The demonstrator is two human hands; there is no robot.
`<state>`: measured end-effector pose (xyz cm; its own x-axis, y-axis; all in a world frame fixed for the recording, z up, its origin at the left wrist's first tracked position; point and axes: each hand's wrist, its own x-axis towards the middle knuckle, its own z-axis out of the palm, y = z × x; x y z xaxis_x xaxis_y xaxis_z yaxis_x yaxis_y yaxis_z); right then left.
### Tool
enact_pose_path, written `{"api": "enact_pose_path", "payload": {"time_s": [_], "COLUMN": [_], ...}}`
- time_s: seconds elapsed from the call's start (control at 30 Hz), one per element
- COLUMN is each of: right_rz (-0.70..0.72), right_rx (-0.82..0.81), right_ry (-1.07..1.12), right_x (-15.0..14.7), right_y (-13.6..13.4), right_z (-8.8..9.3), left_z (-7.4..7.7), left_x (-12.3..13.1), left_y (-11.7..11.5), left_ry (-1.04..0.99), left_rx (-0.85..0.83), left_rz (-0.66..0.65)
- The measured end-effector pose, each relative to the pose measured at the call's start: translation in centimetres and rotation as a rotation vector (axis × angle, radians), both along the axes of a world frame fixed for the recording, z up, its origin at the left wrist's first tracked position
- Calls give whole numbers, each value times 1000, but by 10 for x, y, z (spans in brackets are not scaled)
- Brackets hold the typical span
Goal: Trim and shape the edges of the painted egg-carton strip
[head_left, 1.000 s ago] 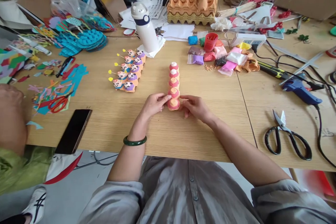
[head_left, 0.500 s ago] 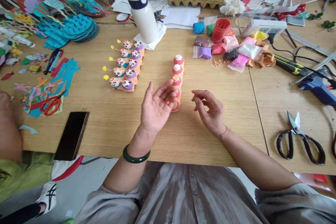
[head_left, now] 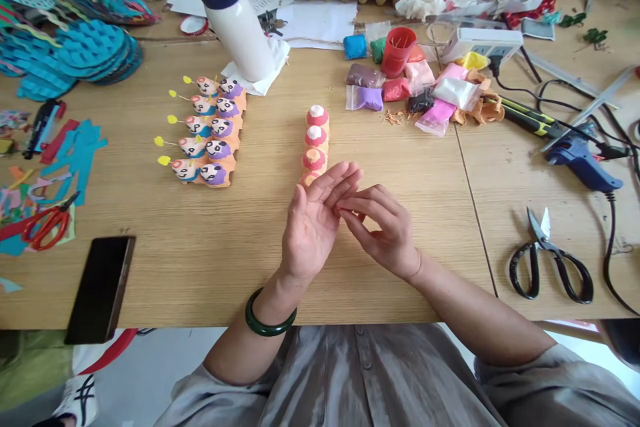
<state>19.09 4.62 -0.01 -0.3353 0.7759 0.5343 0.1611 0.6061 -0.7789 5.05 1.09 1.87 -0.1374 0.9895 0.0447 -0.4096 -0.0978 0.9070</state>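
Note:
A strip of orange egg carton [head_left: 316, 140] lies lengthwise on the wooden table, topped with pink-and-white clay domes. My left hand [head_left: 315, 220] is palm up with its fingers spread, covering the strip's lower end. My right hand [head_left: 380, 230] has curled fingers that meet the left fingertips just beside the strip. I cannot tell whether anything small lies between those fingers. To the left stands a row of painted egg-carton animal figures [head_left: 210, 137] with yellow-tipped sticks, out of reach of both hands.
Packets of coloured clay [head_left: 390, 90] and a red cup [head_left: 399, 51] lie ahead, beside a white bottle [head_left: 227, 20]. A blue glue gun [head_left: 583, 163] and black-handled scissors [head_left: 550, 267] are on the right. A phone [head_left: 100, 280] and red scissors [head_left: 47, 227] are on the left.
Both hands have left the strip's lower end, parted, and come together again above it, fingertips meeting. The view has also shifted, so the table items appear further left.

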Motion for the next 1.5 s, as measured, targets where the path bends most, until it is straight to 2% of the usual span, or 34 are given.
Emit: {"api": "enact_pose_path", "payload": {"time_s": [0.07,0.13,0.2,0.27,0.4,0.67,0.9,1.17,1.37,1.43,1.5], "right_rz": [38,87,127,128,110,130,144,183,252,232,180], "right_rx": [-327,-630,-801,-867,-905,-927,-958,-973,-1042,-1030,-983], "right_ry": [172,337,435,467,465,409,396,414,417,417,436], "right_x": [-1,-2,-3,-4,-4,-4,-2,-3,-2,-1,-1], "right_y": [-2,-3,-1,1,4,7,9,10,13,13,13], "right_z": [4,9,12,15,16,19,17,14,8,6,4], "left_z": [-5,-9,-12,-13,-16,-14,-17,-11,-11,-10,-8], "left_x": [-4,-8,-11,-12,-12,-14,-14,-14,-17,-16,-15], "left_y": [-4,-8,-11,-12,-8,-7,-8,-8,-7,-7,-6], "left_ry": [156,394,549,613,706,871,733,743,852,830,723], "left_rx": [93,157,195,231,278,253,163,75,123,128,68], "left_rz": [83,161,168,154,218,316,237,237,278,275,284]}}
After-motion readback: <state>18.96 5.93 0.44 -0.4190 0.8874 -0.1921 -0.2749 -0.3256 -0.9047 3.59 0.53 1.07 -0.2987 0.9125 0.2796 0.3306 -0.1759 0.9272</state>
